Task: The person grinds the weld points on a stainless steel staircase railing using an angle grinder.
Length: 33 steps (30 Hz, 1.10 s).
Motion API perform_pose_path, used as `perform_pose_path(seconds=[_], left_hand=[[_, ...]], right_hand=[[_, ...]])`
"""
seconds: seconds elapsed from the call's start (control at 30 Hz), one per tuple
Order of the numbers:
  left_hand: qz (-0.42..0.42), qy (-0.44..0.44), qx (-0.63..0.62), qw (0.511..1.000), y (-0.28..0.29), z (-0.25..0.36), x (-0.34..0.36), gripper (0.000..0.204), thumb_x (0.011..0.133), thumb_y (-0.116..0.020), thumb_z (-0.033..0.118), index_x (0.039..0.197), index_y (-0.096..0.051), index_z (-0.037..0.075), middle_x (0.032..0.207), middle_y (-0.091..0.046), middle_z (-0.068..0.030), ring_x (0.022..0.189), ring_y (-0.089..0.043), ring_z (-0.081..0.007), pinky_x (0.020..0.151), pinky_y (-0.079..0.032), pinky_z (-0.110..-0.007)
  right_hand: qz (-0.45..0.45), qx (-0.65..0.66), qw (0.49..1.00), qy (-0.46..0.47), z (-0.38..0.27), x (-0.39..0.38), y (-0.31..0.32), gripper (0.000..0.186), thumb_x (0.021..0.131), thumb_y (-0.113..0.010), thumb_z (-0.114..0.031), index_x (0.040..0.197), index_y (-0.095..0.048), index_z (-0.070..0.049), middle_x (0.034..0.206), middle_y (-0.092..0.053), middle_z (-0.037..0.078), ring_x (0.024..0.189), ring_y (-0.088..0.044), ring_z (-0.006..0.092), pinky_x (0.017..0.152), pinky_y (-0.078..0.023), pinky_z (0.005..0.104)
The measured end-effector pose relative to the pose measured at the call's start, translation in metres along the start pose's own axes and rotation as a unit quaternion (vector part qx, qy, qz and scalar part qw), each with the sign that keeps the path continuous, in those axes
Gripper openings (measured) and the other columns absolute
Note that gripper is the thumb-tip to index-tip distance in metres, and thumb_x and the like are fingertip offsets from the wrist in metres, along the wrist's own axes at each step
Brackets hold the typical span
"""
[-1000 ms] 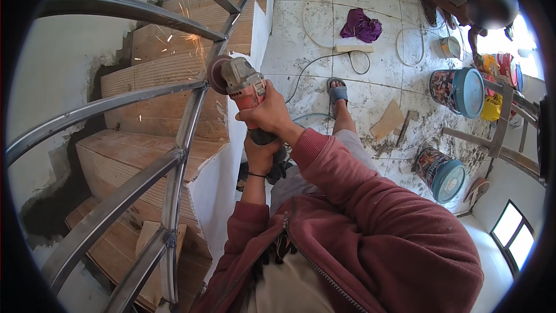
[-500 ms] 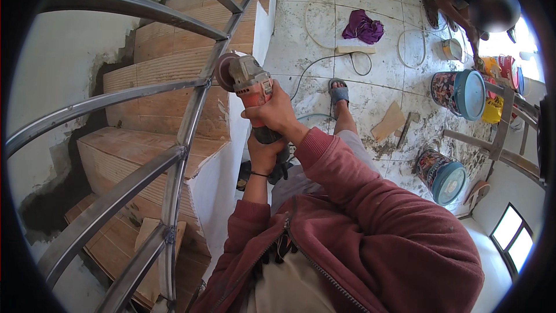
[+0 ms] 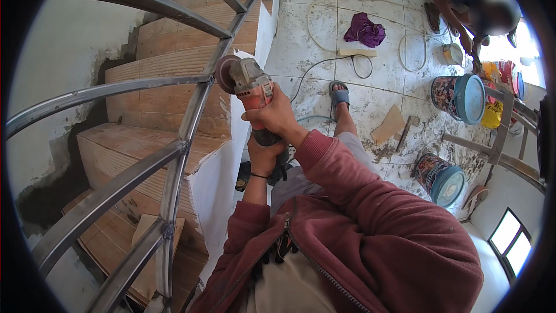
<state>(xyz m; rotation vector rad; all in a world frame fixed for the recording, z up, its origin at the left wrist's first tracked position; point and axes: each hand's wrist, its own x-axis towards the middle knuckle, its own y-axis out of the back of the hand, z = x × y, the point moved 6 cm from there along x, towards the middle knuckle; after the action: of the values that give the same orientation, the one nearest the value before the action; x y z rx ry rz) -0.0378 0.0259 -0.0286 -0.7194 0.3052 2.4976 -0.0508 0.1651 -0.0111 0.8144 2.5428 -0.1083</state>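
Note:
Both my hands are wrapped round an angle grinder with an orange and grey body. My right hand grips it just behind the metal gear head, thumb across the body. Lower down, my left hand closes round the dark rear part. The round abrasive disc is right beside a welded joint on the steel railing; I cannot tell whether it touches. Several metal bars of this railing run off to the left, over the stairs.
Wood-look tiled stairs rise at the left. On the dirty white floor lie a purple cloth, a cable, a hammer and a cardboard piece. Lidded buckets stand right. Another person bends at the far right.
The view has shifted very slightly. My hands and the grinder keep nearly the same place by the railing joint. At the far right, the other person's arm has moved.

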Motion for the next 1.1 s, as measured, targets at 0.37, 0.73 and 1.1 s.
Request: perform_pose_path(seconds=[0.37, 0.73, 1.1], left_hand=[[0.018, -0.055, 0.025, 0.998, 0.012, -0.001, -0.012, 0.055, 0.061, -0.080, 0.018, 0.107, -0.057, -0.001, 0.097, -0.065, -0.0065, 0.085, -0.064, -0.0166, 0.075, -0.051, -0.030], [0.008, -0.051, 0.030, 0.998, 0.017, -0.002, -0.012, 0.057, 0.061, -0.080, 0.017, 0.110, -0.056, -0.001, 0.096, -0.065, -0.0062, 0.084, -0.063, -0.0159, 0.075, -0.051, -0.030], [0.001, -0.034, 0.040, 0.999, 0.017, -0.005, -0.011, 0.057, 0.060, -0.080, 0.018, 0.108, -0.056, -0.001, 0.097, -0.065, -0.0063, 0.085, -0.063, -0.0164, 0.075, -0.051, -0.030]], right_hand=[[-0.006, -0.015, 1.000, -0.013, 0.004, -0.015, -0.011, 0.078, 0.050, -0.086, -0.024, 0.112, -0.047, 0.004, 0.100, -0.063, 0.016, 0.090, -0.063, 0.0239, 0.082, -0.050, 0.0329], [-0.012, -0.005, 0.999, -0.030, 0.002, -0.018, -0.013, 0.078, 0.050, -0.086, -0.023, 0.112, -0.047, 0.003, 0.101, -0.063, 0.017, 0.090, -0.063, 0.0246, 0.082, -0.050, 0.0328], [-0.009, -0.005, 0.999, -0.036, 0.009, -0.017, -0.013, 0.079, 0.050, -0.086, -0.024, 0.114, -0.047, 0.004, 0.101, -0.063, 0.017, 0.090, -0.063, 0.0246, 0.083, -0.050, 0.0330]])
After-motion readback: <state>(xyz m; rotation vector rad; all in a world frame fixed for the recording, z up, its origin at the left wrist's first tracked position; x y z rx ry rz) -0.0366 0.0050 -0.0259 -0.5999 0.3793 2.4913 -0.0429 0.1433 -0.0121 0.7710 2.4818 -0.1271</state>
